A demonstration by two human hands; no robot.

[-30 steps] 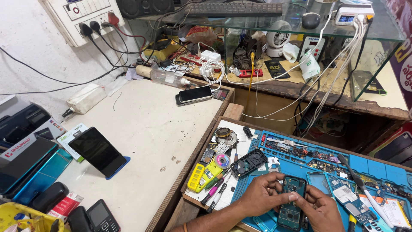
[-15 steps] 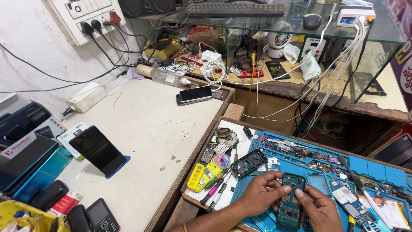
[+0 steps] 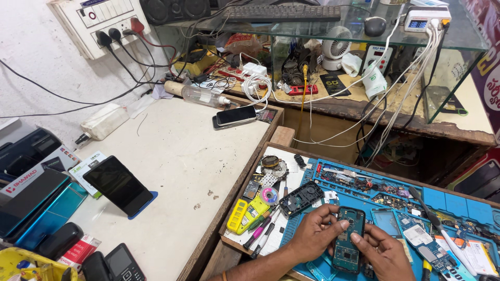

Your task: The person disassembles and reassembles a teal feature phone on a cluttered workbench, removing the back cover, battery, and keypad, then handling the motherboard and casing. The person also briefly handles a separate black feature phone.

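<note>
1. This is a small phone repair shop.
2. Under the left hand (image 3: 312, 237) lies a blue repair mat (image 3: 442, 200) strewn with circuit boards, an open phone shell (image 3: 301, 198) and screwdrivers (image 3: 260, 231).
3. Beyond it stand a glass counter (image 3: 458, 57), a wall switchboard (image 3: 101, 21) and tangled charger cables (image 3: 396, 93).
4. Far left on the surface, a black phone (image 3: 119, 186) sits propped.

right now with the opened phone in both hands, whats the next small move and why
Probably set the opened phone flat on the blue mat. The left hand and right hand both pinch it in the air with its green board exposed, so neither is free for the screwdrivers lying nearby.
</note>
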